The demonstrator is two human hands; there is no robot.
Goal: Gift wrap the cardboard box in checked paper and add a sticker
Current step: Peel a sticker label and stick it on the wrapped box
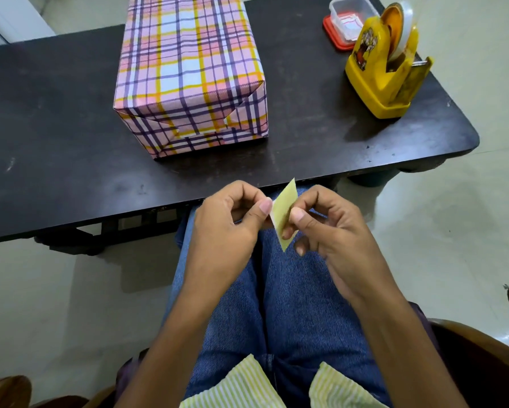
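**sticker in both hands, box wrapped and waiting**

both hands are at work over the lap. the left hand [232,219] pinches one edge of a small pale yellow sticker [282,213] between thumb and curled fingers. the right hand [326,228] pinches the other side, with the thumb flat on the face and the fingers curled behind. the slip stands on one corner, tilted, in the air just off the near edge of the table [55,128], and touches nothing but the fingers. only the yellowish side shows, so i cannot tell whether the backing has started to part.

beyond the hands, the box [188,69] sits on the dark table, well apart from the sticker. it is fully covered in checked paper, and the end flaps are folded into triangles and lie flat. the wrapping looks done to me, which leaves the sticker as the last step.

to do this step well, work a thumbnail into one corner to split the sticker from its backing. peel slowly so it neither curls nor tears, and keep fingertips to the very edge of the sticky side. then carry it to the top face of the box, set one edge down first and smooth across — the checked lines are a ready guide for keeping it square.

further right on the table stands a yellow tape dispenser [385,75]. behind it a clear tub [347,19] rests on a red lid and holds what look like more stickers.
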